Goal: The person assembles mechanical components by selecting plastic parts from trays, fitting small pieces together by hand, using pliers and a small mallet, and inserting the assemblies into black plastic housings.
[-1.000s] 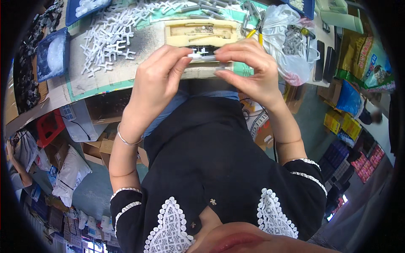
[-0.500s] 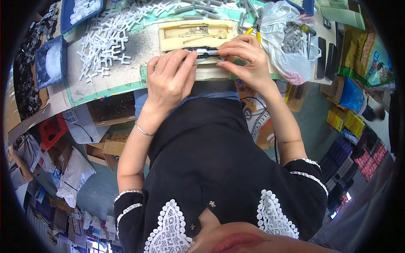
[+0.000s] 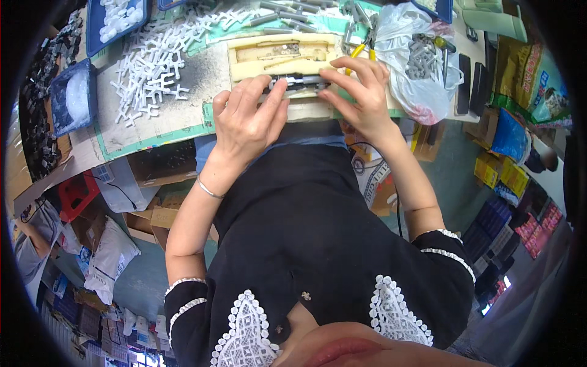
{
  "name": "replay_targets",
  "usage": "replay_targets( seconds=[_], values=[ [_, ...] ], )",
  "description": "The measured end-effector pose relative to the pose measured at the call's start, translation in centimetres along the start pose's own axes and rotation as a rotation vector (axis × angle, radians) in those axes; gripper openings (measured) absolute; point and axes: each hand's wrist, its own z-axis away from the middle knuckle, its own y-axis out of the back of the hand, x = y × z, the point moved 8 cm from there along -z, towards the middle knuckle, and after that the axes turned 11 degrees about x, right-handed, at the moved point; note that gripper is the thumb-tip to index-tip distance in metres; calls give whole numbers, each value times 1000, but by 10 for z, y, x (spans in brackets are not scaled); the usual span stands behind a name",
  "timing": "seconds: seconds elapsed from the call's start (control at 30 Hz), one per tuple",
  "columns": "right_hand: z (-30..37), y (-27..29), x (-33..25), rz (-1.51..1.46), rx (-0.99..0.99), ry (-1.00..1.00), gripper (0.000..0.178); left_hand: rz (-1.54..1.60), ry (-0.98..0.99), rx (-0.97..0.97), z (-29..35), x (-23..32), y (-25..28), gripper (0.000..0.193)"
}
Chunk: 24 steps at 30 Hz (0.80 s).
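Note:
A slim rod-shaped piece with a white middle and a grey tube (image 3: 312, 80) lies crosswise in a dark slot near the table's front edge. At its left end my left hand (image 3: 247, 116) is closed, thumb and fingertips pinching the piece. My right hand (image 3: 364, 92) is at the other end, thumb and index finger apart, the index fingertip by the end of the grey tube. Just behind the hands sits a cream-coloured block (image 3: 244, 56) with recesses holding small metal parts. My fingers partly hide the slot and both ends of the piece.
White Y-shaped plastic parts (image 3: 150, 79) are heaped on the left, beside blue trays (image 3: 92, 92). Grey tubes (image 3: 287, 15) lie at the back. Yellow-handled pliers (image 3: 361, 49) and a plastic bag (image 3: 397, 79) of grey parts are on the right.
My right thumb and fingers have moved slightly right and spread, uncovering more of the grey tube. My left hand stays at the left end, shifted a little.

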Motion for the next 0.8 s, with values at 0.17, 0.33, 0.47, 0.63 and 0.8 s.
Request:
replay_targets(
  seconds=[0.17, 0.33, 0.47, 0.63, 0.8],
  values=[
    [-10, 26, 17, -274, 252, -228, 29, 98, 89, 120, -62, -48, 41, 30],
    [-15, 26, 9, -262, 248, -220, 24, -124, 144, 205, -158, -180, 50, 25],
    [-23, 29, -4, -256, 245, -177, 22, -435, 253, 93, -201, -279, 23, 27],
    [-31, 24, 0, -243, 219, -211, 20, -491, -20, -28, -242, -290, -28, 27],
    [-36, 17, 0, -241, 163, -209, 16, -516, -232, -172, -251, -289, -45, 14]
  ],
)
